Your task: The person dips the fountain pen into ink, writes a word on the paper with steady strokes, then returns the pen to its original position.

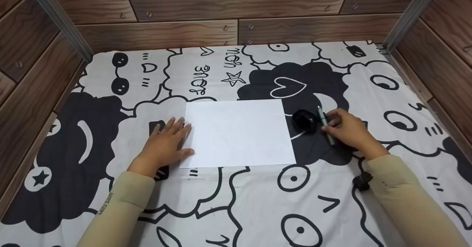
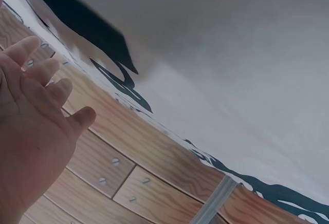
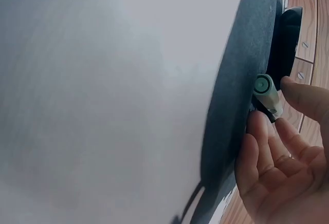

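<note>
Right hand (image 1: pixel 346 128) pinched a green pen (image 1: pixel 322 117) beside a black object (image 1: pixel 304 121); I had the left hand (image 1: pixel 164 145) spread, touching white paper (image 1: pixel 238 134)

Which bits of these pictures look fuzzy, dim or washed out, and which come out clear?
Head view: mostly clear, though the paper is so bright that it shows almost no detail; left wrist view: the near cloth is soft, dimmer toward the top, while the planks look crisper; right wrist view: the near cloth is blurred and pale, the pen clearer.
</note>
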`<state>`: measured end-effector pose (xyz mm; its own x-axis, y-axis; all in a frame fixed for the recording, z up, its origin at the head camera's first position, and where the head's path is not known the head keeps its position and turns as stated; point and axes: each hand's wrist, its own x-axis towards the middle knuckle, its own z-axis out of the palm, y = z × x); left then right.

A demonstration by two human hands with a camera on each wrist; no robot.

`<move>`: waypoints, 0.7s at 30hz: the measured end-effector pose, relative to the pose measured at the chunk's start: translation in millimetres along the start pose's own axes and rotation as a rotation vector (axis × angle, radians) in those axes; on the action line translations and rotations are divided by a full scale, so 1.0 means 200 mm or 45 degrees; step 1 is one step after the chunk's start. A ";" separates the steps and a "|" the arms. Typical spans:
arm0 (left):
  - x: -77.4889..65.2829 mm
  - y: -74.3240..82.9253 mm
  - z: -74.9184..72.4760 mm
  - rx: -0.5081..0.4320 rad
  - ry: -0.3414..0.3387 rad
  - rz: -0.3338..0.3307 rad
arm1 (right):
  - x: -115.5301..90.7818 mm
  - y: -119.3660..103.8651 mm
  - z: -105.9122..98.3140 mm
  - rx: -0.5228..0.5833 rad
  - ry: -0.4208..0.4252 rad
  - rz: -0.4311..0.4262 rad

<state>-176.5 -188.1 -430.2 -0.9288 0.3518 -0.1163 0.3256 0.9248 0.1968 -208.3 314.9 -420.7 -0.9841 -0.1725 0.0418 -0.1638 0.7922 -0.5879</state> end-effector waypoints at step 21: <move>0.00 0.01 0.00 -0.039 -0.115 0.020 | 0.01 0.01 0.00 0.102 -0.073 0.098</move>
<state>-175.5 -186.7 -430.8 -0.9036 0.3791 -0.1997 0.3332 0.9147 0.2289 -209.7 316.0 -420.7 -0.9877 -0.1481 -0.0505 -0.0800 0.7552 -0.6506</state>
